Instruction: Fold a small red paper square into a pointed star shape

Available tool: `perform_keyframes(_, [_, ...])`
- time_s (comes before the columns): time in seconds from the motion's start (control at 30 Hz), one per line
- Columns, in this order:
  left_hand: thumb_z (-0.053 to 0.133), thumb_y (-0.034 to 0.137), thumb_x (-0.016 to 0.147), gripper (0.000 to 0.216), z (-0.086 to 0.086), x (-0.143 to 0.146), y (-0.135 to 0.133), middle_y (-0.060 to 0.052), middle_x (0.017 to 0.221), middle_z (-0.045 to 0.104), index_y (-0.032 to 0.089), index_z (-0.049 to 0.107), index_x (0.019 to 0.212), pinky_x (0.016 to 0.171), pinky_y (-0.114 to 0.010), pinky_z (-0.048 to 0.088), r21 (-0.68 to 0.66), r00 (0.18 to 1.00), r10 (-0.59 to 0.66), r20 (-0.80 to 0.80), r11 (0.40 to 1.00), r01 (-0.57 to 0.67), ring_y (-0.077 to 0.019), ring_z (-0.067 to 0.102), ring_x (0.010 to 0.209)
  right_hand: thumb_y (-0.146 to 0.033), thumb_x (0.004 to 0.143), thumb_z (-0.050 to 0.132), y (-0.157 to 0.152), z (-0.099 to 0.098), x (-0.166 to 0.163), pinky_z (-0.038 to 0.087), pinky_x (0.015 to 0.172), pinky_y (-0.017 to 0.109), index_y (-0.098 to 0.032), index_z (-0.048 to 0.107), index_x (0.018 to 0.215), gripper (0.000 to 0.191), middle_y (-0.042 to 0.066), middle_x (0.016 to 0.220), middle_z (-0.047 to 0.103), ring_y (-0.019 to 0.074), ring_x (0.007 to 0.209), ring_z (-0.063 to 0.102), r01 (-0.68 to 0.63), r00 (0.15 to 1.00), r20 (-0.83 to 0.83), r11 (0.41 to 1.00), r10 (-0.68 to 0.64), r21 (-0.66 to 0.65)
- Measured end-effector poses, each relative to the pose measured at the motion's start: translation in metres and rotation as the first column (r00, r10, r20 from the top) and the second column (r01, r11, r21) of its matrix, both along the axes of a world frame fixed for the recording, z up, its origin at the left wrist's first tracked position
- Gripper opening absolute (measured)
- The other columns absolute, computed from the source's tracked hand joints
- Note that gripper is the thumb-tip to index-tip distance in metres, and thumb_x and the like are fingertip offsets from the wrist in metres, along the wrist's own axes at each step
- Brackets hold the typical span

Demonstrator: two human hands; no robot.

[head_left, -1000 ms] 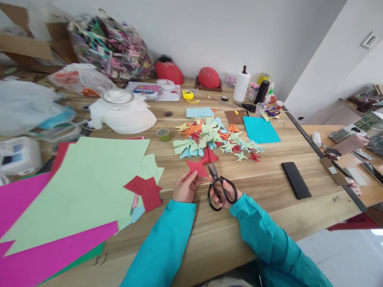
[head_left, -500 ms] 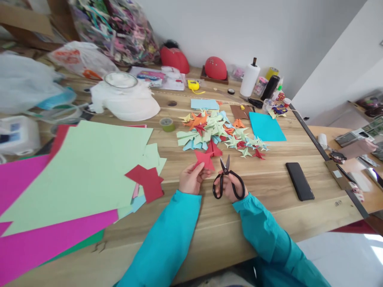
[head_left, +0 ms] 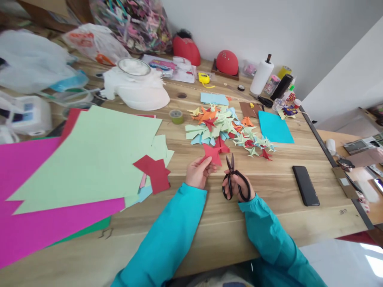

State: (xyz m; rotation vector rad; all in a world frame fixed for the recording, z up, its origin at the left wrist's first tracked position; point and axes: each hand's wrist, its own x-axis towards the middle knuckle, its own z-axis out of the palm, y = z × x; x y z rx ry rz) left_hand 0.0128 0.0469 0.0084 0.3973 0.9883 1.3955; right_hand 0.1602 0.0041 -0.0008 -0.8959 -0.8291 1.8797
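Observation:
Between thumb and fingers, my left hand [head_left: 199, 172] pinches a red paper star [head_left: 212, 154]. My right hand [head_left: 238, 186] grips black-handled scissors [head_left: 231, 171], their blades slightly apart and pointing away from me, just right of the star and not touching it. Beyond both hands lies a pile of cut paper stars [head_left: 223, 123] in pale green, orange, light blue, yellow and red. Another red paper piece [head_left: 223, 146] lies at the pile's near edge, partly behind the held star. To the left, a dark red paper offcut [head_left: 155, 173] rests over pale green scraps.
Large pale green sheets [head_left: 89, 159] and magenta sheets [head_left: 74, 223] cover the left side. A roll of tape [head_left: 176, 116] stands left of the pile. At right are a blue sheet [head_left: 275, 126] and a phone [head_left: 305, 185]. A yellow tape measure [head_left: 204, 78] lies at the back.
The view has shifted, so the whole scene sits a little farther right and mostly higher. My hands still hold the star and the scissors in nearly the same pose.

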Motion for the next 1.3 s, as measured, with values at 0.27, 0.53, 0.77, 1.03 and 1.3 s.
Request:
perform_keyframes(0.27, [0.074, 0.027, 0.05, 0.028, 0.0, 0.001, 0.0, 0.0, 0.051, 0.061, 0.012, 0.059, 0.068, 0.04, -0.019, 0.045, 0.01, 1.0, -0.005, 0.021, 1.0, 0.005, -0.0102, 0.056, 0.043, -0.038, 0.074, 0.054, 0.0, 0.0, 0.0, 0.043, 0.033, 0.021, -0.015, 0.049, 0.104, 0.038, 0.003, 0.068, 0.061, 0.0127, 0.048, 0.055, 0.007, 1.0, 0.008, 0.999, -0.008, 0.035])
perform_keyframes(0.53, [0.074, 0.025, 0.051, 0.025, 0.004, 0.002, -0.002, -0.001, 0.05, 0.062, 0.012, 0.06, 0.066, 0.04, -0.019, 0.045, 0.026, 0.999, -0.014, 0.036, 1.0, 0.013, -0.0104, 0.056, 0.042, -0.038, 0.075, 0.052, 0.003, -0.006, 0.002, 0.043, 0.032, 0.021, -0.015, 0.047, 0.105, 0.038, 0.003, 0.068, 0.062, 0.0126, 0.047, 0.056, -0.018, 1.0, -0.018, 0.999, 0.019, 0.039])
perform_keyframes(0.77, [0.073, 0.024, 0.052, 0.022, 0.001, 0.0, -0.001, -0.001, 0.05, 0.062, 0.012, 0.06, 0.065, 0.04, -0.019, 0.045, 0.025, 0.998, -0.036, 0.055, 0.999, 0.034, -0.0105, 0.056, 0.043, -0.038, 0.075, 0.053, 0.0, -0.001, 0.001, 0.043, 0.03, 0.021, -0.014, 0.049, 0.105, 0.038, 0.003, 0.065, 0.061, 0.0111, 0.041, 0.054, -0.073, 0.997, 0.024, 0.996, 0.071, 0.049])
perform_keyframes(1.03, [0.072, 0.025, 0.053, 0.022, -0.003, -0.001, 0.0, -0.001, 0.053, 0.063, 0.012, 0.059, 0.065, 0.042, -0.019, 0.045, 0.025, 0.998, -0.05, 0.044, 0.998, 0.049, -0.01, 0.057, 0.044, -0.04, 0.068, 0.061, -0.005, 0.012, -0.001, 0.049, 0.038, 0.025, -0.014, 0.048, 0.104, 0.046, 0.004, 0.069, 0.062, 0.0135, 0.048, 0.059, -0.107, 0.992, 0.064, 0.994, 0.107, -0.01])
perform_keyframes(1.3, [0.072, 0.025, 0.055, 0.022, 0.001, 0.0, -0.001, -0.001, 0.052, 0.061, 0.011, 0.059, 0.066, 0.042, -0.021, 0.045, 0.046, 0.999, -0.036, 0.038, 0.998, 0.034, -0.0108, 0.056, 0.044, -0.042, 0.073, 0.055, -0.01, 0.018, -0.001, 0.044, 0.033, 0.021, -0.016, 0.049, 0.105, 0.042, 0.002, 0.066, 0.06, 0.0099, 0.041, 0.054, -0.086, 0.972, 0.225, 0.995, 0.072, 0.055])
